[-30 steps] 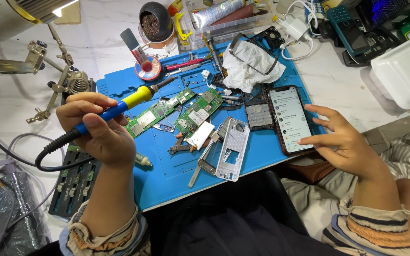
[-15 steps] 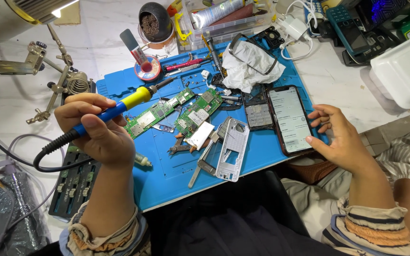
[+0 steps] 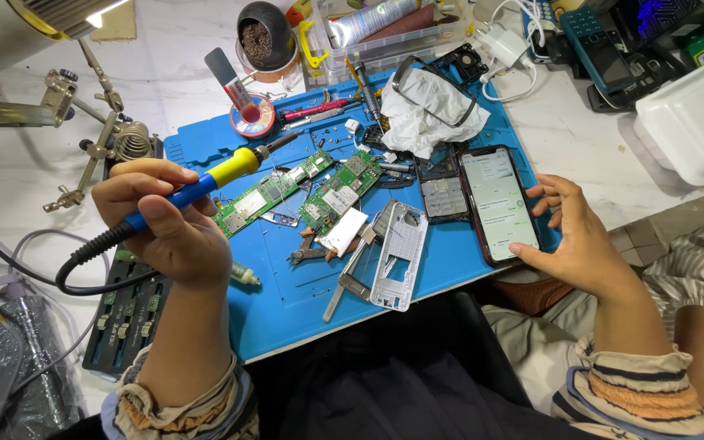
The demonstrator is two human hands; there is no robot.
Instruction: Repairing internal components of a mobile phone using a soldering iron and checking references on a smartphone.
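**Iron lifted, phone being checked — boards still bare**

Right now the left hand (image 3: 169, 224) is clenched round the blue-and-yellow soldering iron (image 3: 205, 183), tip up off the work, pointing toward the flux tin (image 3: 253, 116). It's near the long green circuit board (image 3: 264, 195) but not touching it. The right hand (image 3: 576, 236) isn't gripping anything: fingers spread, thumb down on the lit smartphone (image 3: 499, 204) at the right edge of the blue mat (image 3: 287, 293).

Progress, as far as I can judge: teardown done. A 2nd board (image 3: 340, 189), white frame (image 3: 397, 257), keypad (image 3: 443, 195) and tweezers (image 3: 307, 254) lie apart mid-mat. Soldering looks paused; reassembly not begun. Can't tell which joints, if any, are finished.
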